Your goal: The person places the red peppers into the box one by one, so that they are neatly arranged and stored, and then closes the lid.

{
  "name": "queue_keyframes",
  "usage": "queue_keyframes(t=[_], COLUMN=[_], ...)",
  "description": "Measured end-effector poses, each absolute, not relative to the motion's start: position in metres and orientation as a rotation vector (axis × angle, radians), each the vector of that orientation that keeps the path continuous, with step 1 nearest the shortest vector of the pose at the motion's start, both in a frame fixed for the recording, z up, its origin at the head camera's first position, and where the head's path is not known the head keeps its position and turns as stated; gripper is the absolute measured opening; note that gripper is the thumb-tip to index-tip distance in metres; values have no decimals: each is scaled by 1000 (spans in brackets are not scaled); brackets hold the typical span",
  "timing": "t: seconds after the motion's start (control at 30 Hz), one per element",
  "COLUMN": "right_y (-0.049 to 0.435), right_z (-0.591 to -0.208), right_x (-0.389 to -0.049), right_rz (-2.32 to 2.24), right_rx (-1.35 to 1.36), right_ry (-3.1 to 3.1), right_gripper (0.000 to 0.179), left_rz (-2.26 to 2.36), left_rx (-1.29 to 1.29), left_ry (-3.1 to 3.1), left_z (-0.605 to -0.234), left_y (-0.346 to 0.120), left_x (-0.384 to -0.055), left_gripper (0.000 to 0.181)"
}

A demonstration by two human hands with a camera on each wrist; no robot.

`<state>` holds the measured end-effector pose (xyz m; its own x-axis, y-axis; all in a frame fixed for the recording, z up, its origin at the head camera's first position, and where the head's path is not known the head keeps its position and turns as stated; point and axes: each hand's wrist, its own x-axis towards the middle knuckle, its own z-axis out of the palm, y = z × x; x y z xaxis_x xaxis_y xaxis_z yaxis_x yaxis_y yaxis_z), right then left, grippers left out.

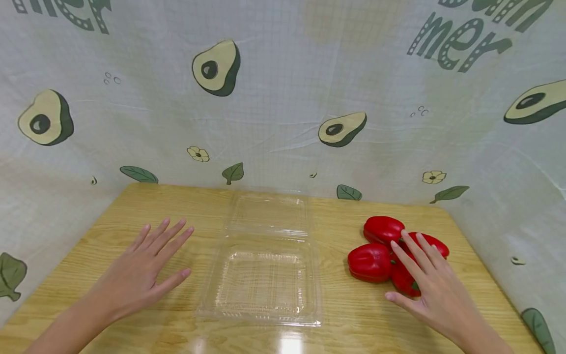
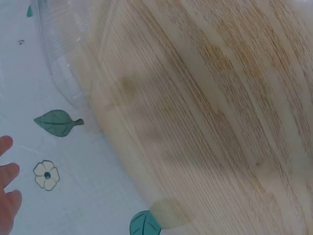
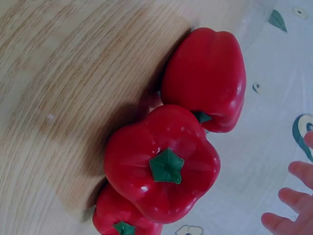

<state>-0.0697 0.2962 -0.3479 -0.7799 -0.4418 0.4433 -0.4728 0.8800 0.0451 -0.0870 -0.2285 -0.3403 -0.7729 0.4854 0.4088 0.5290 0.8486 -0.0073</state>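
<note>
In the head view, several red bell peppers (image 1: 370, 262) with green stems lie in a cluster on the right of the table. My right hand (image 1: 435, 290) is over the near right side of that group, fingers straight and spread, partly covering two of them; it grips nothing. The right wrist view shows a bell pepper (image 3: 132, 161) with its stem facing the camera, and its fingertips (image 3: 293, 198) apart from the peppers. A clear plastic clamshell box (image 1: 261, 280) lies with its lid opened away from me. Left of it, my left hand (image 1: 139, 275) is spread flat, holding nothing.
The wooden table (image 1: 345, 314) has a pale cloth (image 1: 274, 98) printed with avocados and leaves rising behind it and along both sides. The box's lid (image 1: 269, 211) reaches close to the table's back edge.
</note>
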Motion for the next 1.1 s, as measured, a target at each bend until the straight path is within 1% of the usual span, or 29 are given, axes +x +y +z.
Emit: queue_keyframes(t=[0.4,0.7,1.1], right_y=[302,307,316], right_z=[-352,-357,-369], right_x=[-62,-52,-45], right_rz=[184,260,334], right_rx=[593,432,266], right_ry=[-2587,-2652,-2643], right_gripper=[91,96,86], left_rz=[-225,-257,-398], left_rx=[-742,-714,-665], left_ry=[-2665,-2664,-2703], left_z=[-345,-353,-367], left_y=[-225,-222,-210], left_x=[-88,-87,-90], left_gripper=[74,74,71])
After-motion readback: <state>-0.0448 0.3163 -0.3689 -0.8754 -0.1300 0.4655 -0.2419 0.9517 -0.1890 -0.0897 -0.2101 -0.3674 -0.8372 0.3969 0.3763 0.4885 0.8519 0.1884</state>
